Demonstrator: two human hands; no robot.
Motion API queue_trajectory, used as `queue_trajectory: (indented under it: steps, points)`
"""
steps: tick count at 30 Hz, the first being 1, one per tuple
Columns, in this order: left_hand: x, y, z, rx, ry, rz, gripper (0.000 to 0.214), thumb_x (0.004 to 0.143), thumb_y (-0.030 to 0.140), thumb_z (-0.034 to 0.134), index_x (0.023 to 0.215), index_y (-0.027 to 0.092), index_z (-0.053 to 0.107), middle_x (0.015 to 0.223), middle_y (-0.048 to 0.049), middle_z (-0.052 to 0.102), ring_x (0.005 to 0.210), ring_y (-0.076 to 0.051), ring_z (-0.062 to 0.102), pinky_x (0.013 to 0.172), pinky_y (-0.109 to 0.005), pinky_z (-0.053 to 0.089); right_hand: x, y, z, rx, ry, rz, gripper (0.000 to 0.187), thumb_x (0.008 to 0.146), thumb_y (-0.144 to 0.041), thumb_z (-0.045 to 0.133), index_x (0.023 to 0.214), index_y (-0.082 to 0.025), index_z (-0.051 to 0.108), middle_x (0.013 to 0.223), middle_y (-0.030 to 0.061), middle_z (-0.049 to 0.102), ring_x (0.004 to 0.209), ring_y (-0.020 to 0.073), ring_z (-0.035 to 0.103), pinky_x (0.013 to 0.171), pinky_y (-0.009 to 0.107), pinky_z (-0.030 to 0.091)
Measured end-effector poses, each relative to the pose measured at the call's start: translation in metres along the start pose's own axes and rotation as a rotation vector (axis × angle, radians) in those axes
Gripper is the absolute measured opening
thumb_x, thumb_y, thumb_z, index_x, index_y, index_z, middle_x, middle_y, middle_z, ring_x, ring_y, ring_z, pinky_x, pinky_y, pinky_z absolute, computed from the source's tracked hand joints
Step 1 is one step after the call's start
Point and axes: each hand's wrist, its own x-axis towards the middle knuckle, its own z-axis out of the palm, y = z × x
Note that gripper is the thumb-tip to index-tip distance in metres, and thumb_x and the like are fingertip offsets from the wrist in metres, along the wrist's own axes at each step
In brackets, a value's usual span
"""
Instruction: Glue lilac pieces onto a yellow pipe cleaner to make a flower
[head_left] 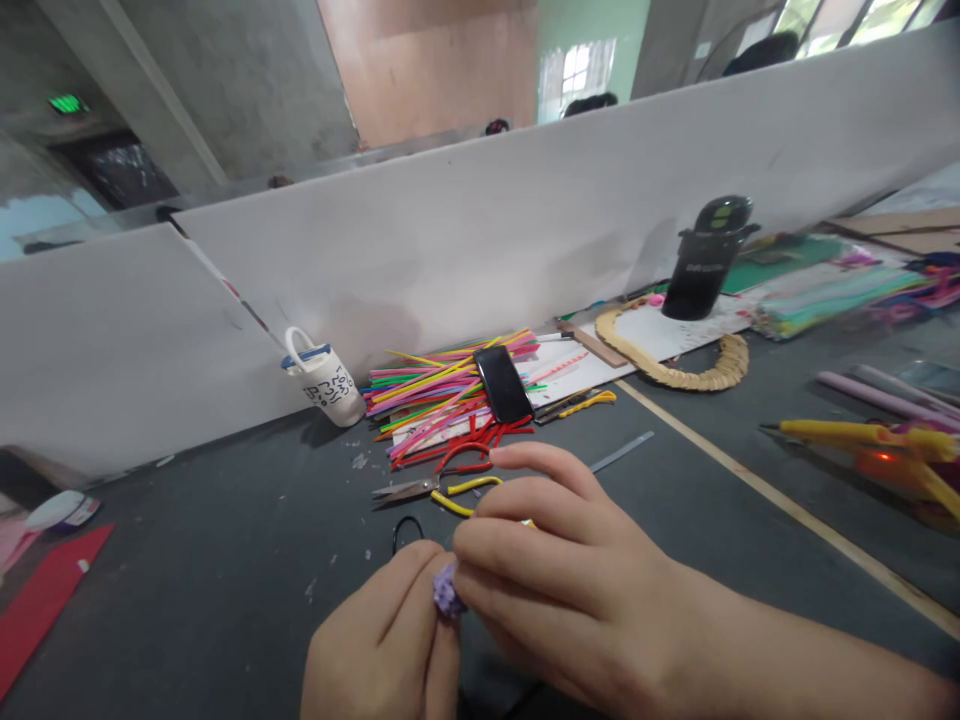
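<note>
A small, bumpy purple piece (448, 590) shows between my two hands, low in the view; its exact kind is hard to make out. My left hand (386, 635) is closed around its left side, fingers curled. From the right, my right hand (562, 570) pinches the same piece, with the index finger lifted away. Just beyond my fingers lie scissors (405, 490) with red and yellow handles, blades pointing left. A thin black loop (407, 525) pokes up behind my left hand.
Colourful pipe cleaners (427, 400) lie under a black phone (503, 384). A white cup (327, 385) and a black tumbler (707, 260) stand by the white partition (450, 240). A yellow glue gun (870, 440), its light glowing, rests at right; red sheet (49, 610) at left.
</note>
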Motion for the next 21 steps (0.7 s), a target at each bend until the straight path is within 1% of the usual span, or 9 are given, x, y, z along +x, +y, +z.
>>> queue_trajectory:
  steps: [2,5,7,10,13,15,18,21]
  points:
    - [-0.0021,-0.0015,0.0000,0.032,-0.006,0.012,0.020,0.086,0.004,0.045,0.096,0.013,0.060,0.083,-0.0100,0.072,0.075,-0.017,0.070,0.069,-0.023,0.055,0.0007,-0.0006,-0.0022,0.004,0.005,0.022,0.017,0.090,-0.011,0.053,0.087,-0.013,0.069,0.084,-0.0002,0.068,0.083,0.0148,0.052,0.108,0.037,0.030]
    - [-0.0045,-0.0030,0.0001,0.117,0.015,0.055,0.019,0.087,0.006,0.047,0.099,0.010,0.061,0.089,-0.0124,0.075,0.084,-0.020,0.071,0.077,-0.024,0.055,0.0013,-0.0021,-0.0041,-0.003,0.009,0.038,0.018,0.090,-0.011,0.052,0.084,-0.014,0.069,0.086,-0.0003,0.069,0.084,0.0147,0.054,0.108,0.037,0.031]
    - [-0.0048,-0.0034,0.0004,0.139,0.025,0.062,0.020,0.087,0.007,0.048,0.101,0.009,0.061,0.091,-0.0135,0.075,0.085,-0.020,0.072,0.076,-0.024,0.055,0.0013,-0.0029,-0.0037,-0.017,0.009,0.030,0.020,0.091,-0.011,0.051,0.083,-0.015,0.069,0.086,-0.0004,0.069,0.084,0.0147,0.054,0.109,0.037,0.030]
    - [-0.0038,-0.0034,0.0008,0.148,0.019,0.065,0.020,0.087,0.007,0.048,0.102,0.008,0.061,0.089,-0.0133,0.076,0.080,-0.019,0.073,0.074,-0.023,0.056,0.0012,-0.0029,-0.0019,-0.030,0.002,0.008,0.020,0.091,-0.011,0.050,0.082,-0.015,0.068,0.085,-0.0002,0.070,0.083,0.0150,0.055,0.110,0.038,0.029]
    - [-0.0036,-0.0037,0.0007,0.186,0.043,0.107,0.020,0.086,0.006,0.048,0.101,0.007,0.062,0.087,-0.0129,0.078,0.083,-0.021,0.073,0.078,-0.025,0.056,0.0019,-0.0016,-0.0011,-0.022,0.000,0.019,0.020,0.089,-0.010,0.051,0.079,-0.014,0.067,0.084,-0.0001,0.069,0.083,0.0148,0.054,0.110,0.038,0.029]
    - [-0.0047,-0.0037,0.0002,0.184,0.034,0.110,0.020,0.086,0.005,0.048,0.100,0.007,0.062,0.086,-0.0127,0.078,0.085,-0.023,0.073,0.079,-0.026,0.056,0.0032,-0.0005,-0.0016,0.009,-0.006,0.029,0.019,0.089,-0.009,0.052,0.077,-0.014,0.066,0.084,0.0003,0.068,0.082,0.0145,0.053,0.108,0.037,0.032]
    - [-0.0062,-0.0032,-0.0006,0.148,0.007,0.081,0.019,0.086,0.004,0.048,0.097,0.010,0.062,0.088,-0.0120,0.077,0.084,-0.022,0.073,0.080,-0.026,0.056,0.0060,0.0004,-0.0028,0.082,-0.027,0.043,0.017,0.090,-0.010,0.052,0.079,-0.013,0.064,0.088,0.0014,0.069,0.083,0.0140,0.053,0.100,0.035,0.039]
    - [-0.0047,-0.0013,-0.0005,0.134,0.037,0.068,0.019,0.085,0.004,0.047,0.095,0.011,0.062,0.089,-0.0124,0.076,0.082,-0.020,0.073,0.077,-0.025,0.055,0.0083,0.0000,-0.0030,0.126,-0.014,0.086,0.015,0.091,-0.011,0.052,0.082,-0.011,0.064,0.089,0.0028,0.069,0.083,0.0139,0.053,0.094,0.034,0.043]
